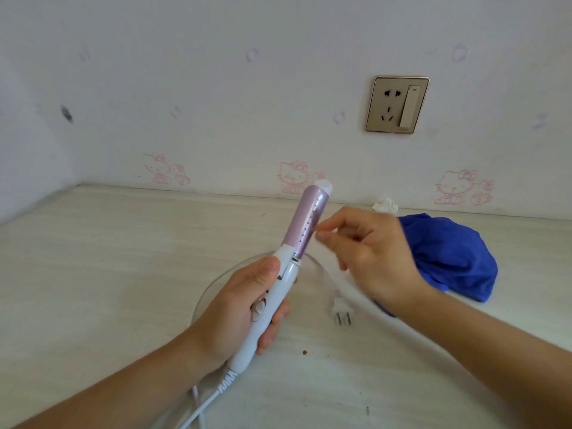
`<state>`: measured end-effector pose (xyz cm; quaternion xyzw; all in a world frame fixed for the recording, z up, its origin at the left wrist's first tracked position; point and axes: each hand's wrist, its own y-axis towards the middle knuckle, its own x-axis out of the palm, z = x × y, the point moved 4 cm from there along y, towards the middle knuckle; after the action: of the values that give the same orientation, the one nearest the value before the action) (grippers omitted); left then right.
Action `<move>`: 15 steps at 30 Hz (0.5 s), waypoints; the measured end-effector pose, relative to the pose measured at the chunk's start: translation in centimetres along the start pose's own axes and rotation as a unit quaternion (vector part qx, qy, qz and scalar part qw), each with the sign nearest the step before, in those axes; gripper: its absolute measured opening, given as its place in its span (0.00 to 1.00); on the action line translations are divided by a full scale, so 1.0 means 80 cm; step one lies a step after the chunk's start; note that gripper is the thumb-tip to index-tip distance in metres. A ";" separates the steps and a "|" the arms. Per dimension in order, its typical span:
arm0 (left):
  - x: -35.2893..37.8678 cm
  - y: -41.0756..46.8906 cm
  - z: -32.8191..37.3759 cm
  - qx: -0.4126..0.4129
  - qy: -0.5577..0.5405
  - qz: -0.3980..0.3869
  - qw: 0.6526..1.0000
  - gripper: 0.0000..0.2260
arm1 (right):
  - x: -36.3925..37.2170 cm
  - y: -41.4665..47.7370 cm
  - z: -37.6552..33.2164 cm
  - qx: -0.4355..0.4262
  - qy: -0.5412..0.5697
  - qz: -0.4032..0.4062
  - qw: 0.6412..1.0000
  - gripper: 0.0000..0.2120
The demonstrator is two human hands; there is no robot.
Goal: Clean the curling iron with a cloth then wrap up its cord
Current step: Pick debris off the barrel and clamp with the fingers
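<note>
While the left hand (244,308) wraps its fingers tight around the white handle of the curling iron (288,267), tilting the lilac barrel up and away, the right hand (371,255) pinches thumb and forefinger together just beside the barrel, seemingly picking off something too small to tell. Past that hand's knuckles the blue cloth (448,258) lies crumpled, unused. Beneath the fingers, the cord (204,295) loops loose toward its plug (342,311) on a pale worktop (108,258); a wall socket (397,105) sits above.
</note>
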<state>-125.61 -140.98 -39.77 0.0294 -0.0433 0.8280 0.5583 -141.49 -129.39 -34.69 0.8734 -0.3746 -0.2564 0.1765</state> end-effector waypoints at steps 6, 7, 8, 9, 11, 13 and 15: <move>0.001 -0.001 0.000 -0.019 -0.033 -0.025 0.999 0.28 | 0.006 -0.010 -0.001 0.001 0.027 0.004 1.000 0.10; -0.001 -0.001 0.000 -0.021 -0.041 -0.029 0.999 0.29 | 0.016 -0.018 -0.003 -0.002 0.031 -0.010 0.999 0.10; -0.001 0.000 0.002 -0.022 -0.048 -0.034 0.998 0.29 | 0.020 -0.020 -0.005 -0.006 0.029 -0.015 0.999 0.10; -0.001 0.000 0.002 -0.024 -0.052 -0.038 0.998 0.29 | 0.017 -0.017 -0.006 -0.013 0.022 -0.008 1.000 0.11; 0.000 -0.001 0.002 -0.035 -0.055 -0.047 0.997 0.29 | -0.001 -0.001 -0.005 -0.007 0.013 0.028 0.999 0.11; 0.002 -0.001 0.001 -0.044 -0.050 -0.056 0.996 0.30 | -0.015 0.010 0.000 0.002 0.013 0.058 0.998 0.09; 0.001 -0.001 0.001 -0.045 -0.051 -0.056 0.996 0.30 | -0.009 0.002 0.002 -0.005 0.012 0.050 0.999 0.08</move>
<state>-125.56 -140.84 -39.66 0.0488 -0.1071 0.7900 0.6017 -142.10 -129.03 -34.53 0.8558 -0.4141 -0.2390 0.1973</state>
